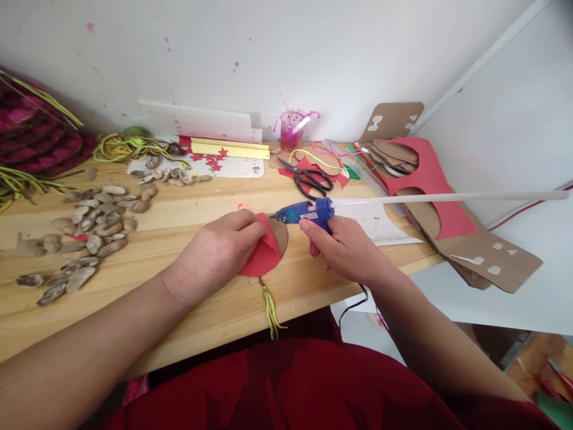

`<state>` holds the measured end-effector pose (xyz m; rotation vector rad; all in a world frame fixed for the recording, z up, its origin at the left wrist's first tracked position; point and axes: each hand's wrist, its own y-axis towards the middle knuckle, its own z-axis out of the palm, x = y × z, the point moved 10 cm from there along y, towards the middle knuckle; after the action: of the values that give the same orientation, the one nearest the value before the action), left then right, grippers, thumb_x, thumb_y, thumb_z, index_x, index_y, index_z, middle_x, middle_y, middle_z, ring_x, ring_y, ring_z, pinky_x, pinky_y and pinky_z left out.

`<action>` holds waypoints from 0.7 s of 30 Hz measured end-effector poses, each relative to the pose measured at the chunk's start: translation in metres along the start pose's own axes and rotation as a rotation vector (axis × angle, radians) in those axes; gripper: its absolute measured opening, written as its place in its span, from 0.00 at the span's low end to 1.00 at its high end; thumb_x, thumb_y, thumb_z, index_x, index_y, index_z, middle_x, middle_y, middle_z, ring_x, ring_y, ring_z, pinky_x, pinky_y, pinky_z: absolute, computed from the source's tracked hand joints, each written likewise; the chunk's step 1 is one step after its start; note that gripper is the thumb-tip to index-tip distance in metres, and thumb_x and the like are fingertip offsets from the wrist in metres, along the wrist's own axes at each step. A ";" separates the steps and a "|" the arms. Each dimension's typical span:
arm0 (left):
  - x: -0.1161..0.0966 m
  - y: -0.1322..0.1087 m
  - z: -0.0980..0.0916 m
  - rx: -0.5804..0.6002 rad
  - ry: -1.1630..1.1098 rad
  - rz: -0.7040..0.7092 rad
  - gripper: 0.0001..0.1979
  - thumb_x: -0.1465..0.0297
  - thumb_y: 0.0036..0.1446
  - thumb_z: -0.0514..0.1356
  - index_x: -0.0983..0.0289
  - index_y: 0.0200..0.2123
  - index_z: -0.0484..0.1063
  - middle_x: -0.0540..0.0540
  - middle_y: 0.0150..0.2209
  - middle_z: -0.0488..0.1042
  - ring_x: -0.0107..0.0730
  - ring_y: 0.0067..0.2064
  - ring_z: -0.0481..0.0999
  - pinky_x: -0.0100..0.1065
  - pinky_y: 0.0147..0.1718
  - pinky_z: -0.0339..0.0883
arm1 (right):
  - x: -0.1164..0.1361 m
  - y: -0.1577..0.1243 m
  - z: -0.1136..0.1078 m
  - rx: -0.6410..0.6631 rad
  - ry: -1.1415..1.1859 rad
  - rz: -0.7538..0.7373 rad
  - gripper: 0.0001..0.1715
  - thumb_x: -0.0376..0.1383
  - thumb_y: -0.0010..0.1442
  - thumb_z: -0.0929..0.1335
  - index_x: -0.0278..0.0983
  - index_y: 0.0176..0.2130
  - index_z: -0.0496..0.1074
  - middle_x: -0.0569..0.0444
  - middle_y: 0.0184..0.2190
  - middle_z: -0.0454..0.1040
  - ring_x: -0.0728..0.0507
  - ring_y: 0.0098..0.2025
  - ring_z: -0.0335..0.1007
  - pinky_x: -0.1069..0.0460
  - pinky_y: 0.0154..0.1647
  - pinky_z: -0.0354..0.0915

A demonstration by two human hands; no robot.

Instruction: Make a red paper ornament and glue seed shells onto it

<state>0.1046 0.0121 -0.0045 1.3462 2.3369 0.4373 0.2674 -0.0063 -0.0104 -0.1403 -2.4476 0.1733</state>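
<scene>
My left hand (219, 254) presses on a red paper disc (264, 257) and folds its edge back, baring a brown cardboard circle (281, 234) underneath on the wooden table (179, 310). A yellow-green tassel (271, 310) hangs from the disc over the table's front edge. My right hand (342, 248) grips a blue glue gun (307, 212), its nozzle pointing left at the cardboard circle. A long clear glue stick (447, 197) juts out of the gun's back toward the right.
Black scissors (311, 179) lie behind the gun among red scraps. Several dried pods (96, 224) are scattered at the left. Red sheets with cut-out holes and cardboard (447, 221) hang off the right end. A pink cup (290, 128) and yellow ruler (228, 148) stand near the wall.
</scene>
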 end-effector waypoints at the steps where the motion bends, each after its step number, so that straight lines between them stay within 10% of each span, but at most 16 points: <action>1: 0.000 0.000 0.000 0.001 -0.001 0.001 0.09 0.73 0.69 0.56 0.65 0.40 0.76 0.57 0.39 0.77 0.35 0.38 0.78 0.34 0.35 0.71 | 0.000 0.000 0.000 -0.001 -0.001 0.000 0.31 0.56 0.70 0.61 0.39 0.24 0.66 0.54 0.22 0.71 0.44 0.28 0.69 0.50 0.32 0.58; 21: 0.001 0.000 0.002 0.032 -0.015 -0.012 0.10 0.73 0.70 0.54 0.65 0.38 0.75 0.56 0.37 0.75 0.34 0.37 0.77 0.34 0.36 0.71 | 0.005 0.003 -0.002 -0.002 -0.051 -0.001 0.30 0.55 0.70 0.61 0.39 0.26 0.67 0.53 0.22 0.72 0.42 0.30 0.72 0.50 0.33 0.60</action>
<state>0.1058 0.0129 -0.0066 1.3447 2.3480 0.3858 0.2651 -0.0028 -0.0068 -0.1378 -2.4985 0.1761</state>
